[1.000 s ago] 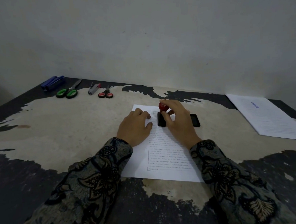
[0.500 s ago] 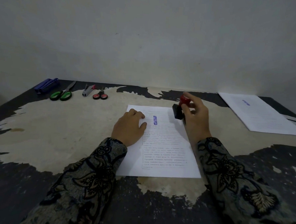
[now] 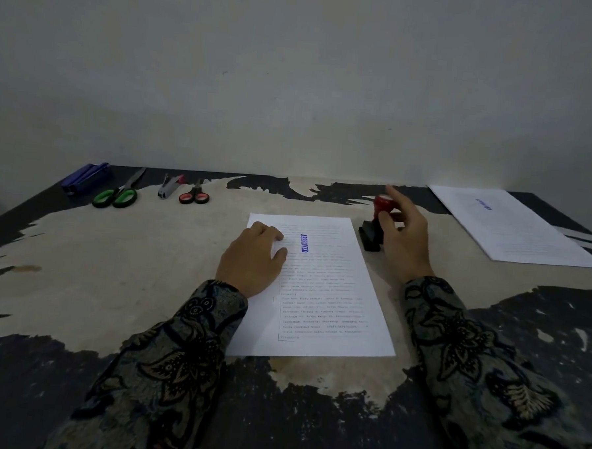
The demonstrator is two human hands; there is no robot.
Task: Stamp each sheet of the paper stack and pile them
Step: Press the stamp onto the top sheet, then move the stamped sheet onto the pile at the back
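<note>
A printed white sheet (image 3: 332,295) lies in the middle of the table with a blue "APPROVED" mark (image 3: 304,243) near its top. My left hand (image 3: 251,256) rests flat on the sheet's upper left part, holding nothing. My right hand (image 3: 403,237) grips the stamp (image 3: 382,205), which has a red knob and a black base, just right of the sheet's top corner. The base sits low at the table; I cannot tell the ink pad apart from it. A pile of stamped sheets (image 3: 517,232) lies at the far right.
Along the back left edge lie a blue stapler (image 3: 86,177), green-handled scissors (image 3: 118,194), a small staple remover (image 3: 169,186) and red-handled scissors (image 3: 194,195). The table (image 3: 114,266) is worn, dark with pale patches. A wall stands right behind it.
The stamp was pressed on the sheet's top, then my right hand lifted it away to the right and down beside the sheet. A blue mark now shows. My left hand stayed put.
</note>
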